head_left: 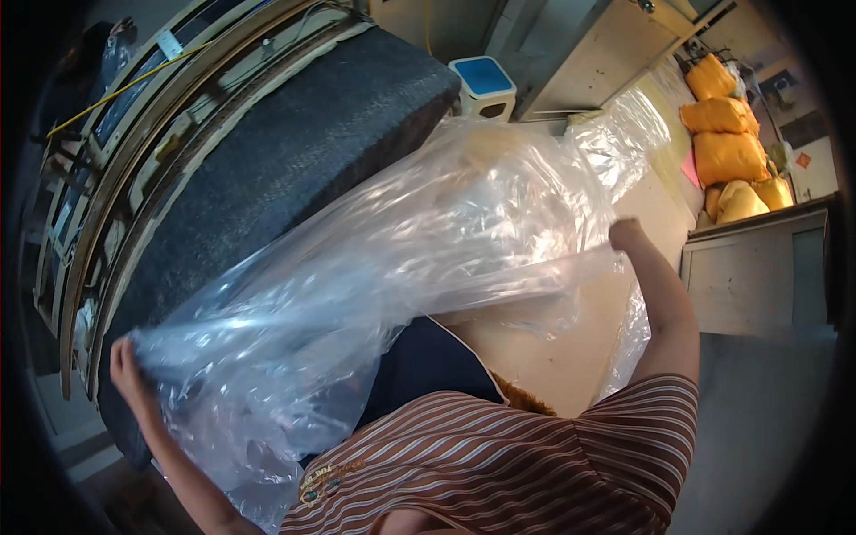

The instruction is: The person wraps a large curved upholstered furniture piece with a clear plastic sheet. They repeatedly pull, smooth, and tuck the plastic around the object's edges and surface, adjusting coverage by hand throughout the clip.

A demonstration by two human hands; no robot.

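Head view: left hand (127, 368) and right hand (626, 234) hold clear plastic (357, 259).

1. Apparently set in a workshop or small factory room, judging by fittings and bulk materials.
2. Fitted at left with a long, dark-covered counter (294, 169), backed by a frame of rails (134, 165) and crossed there by a thin yellow rod (134, 87).
3. Draped across the middle with clear plastic sheeting (499, 209) in a large, crumpled spread.
4. Stacked at far right with bulging orange sacks (728, 158).
5. Furnished plainly, with a blue-topped stool (484, 77) beyond the counter.
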